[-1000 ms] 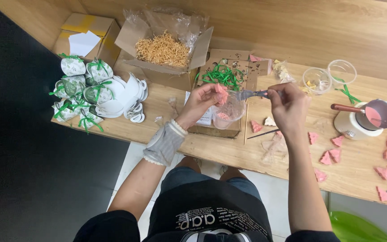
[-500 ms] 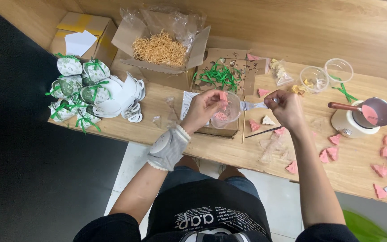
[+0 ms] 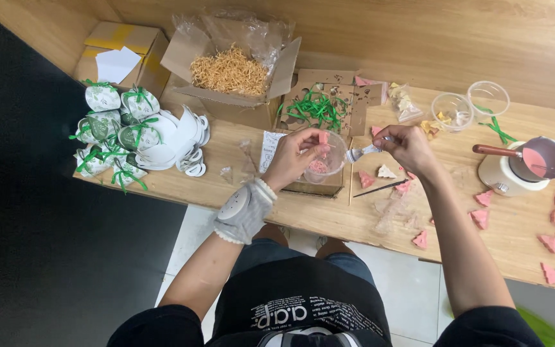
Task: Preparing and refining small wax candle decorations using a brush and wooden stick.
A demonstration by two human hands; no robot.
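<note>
Pink wax shapes fill the clear plastic cup (image 3: 324,164) that the left hand (image 3: 297,157) grips by its rim, fingers closed round it and pinching one pink piece (image 3: 323,137) at the top. Just to its right, the right hand (image 3: 406,144) is clamped on a small metal tool (image 3: 362,153), its long axis lying level and pointing left toward the cup, almost touching. Around them the wooden desk (image 3: 380,225) carries scattered pink pieces, a melting pot (image 3: 541,159) and green ribbon (image 3: 319,106).
</note>
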